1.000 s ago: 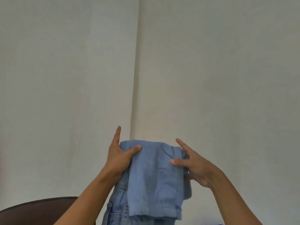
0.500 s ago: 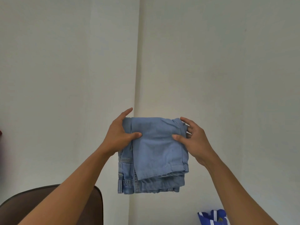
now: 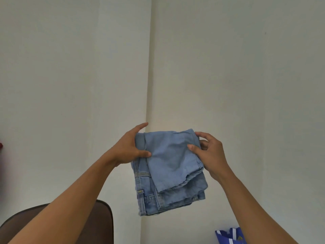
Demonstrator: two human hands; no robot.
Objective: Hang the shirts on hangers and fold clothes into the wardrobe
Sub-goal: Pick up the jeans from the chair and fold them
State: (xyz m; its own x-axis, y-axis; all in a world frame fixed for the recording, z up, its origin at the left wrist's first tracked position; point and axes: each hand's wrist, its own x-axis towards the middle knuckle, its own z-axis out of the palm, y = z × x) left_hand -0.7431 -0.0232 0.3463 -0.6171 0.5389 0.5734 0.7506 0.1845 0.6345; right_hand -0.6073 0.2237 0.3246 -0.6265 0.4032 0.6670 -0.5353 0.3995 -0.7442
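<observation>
At the bottom of the view, your two bare forearms reach up and forward from either corner. Your left hand (image 3: 129, 147) grips the upper left edge of the folded jeans (image 3: 172, 166), thumb pressed across the front of the denim and fingers wrapped behind. Your right hand (image 3: 211, 155) pinches the upper right edge, thumb on the front face and curled fingers at the side and back. The jeans hang in the air between your hands, a light blue bundle folded several times over, with a seamed layer and a belt loop showing along the left and lower edges. Below your left forearm sits the rounded dark brown back of a chair (image 3: 103, 224). Low on the right, beside your right forearm, the top of a blue bag (image 3: 228, 235) with white stripes pokes into view. Behind everything, two pale walls meet in a vertical corner (image 3: 149, 76), and a small red object (image 3: 0, 147) sits at the far left edge, too cut off to identify.
</observation>
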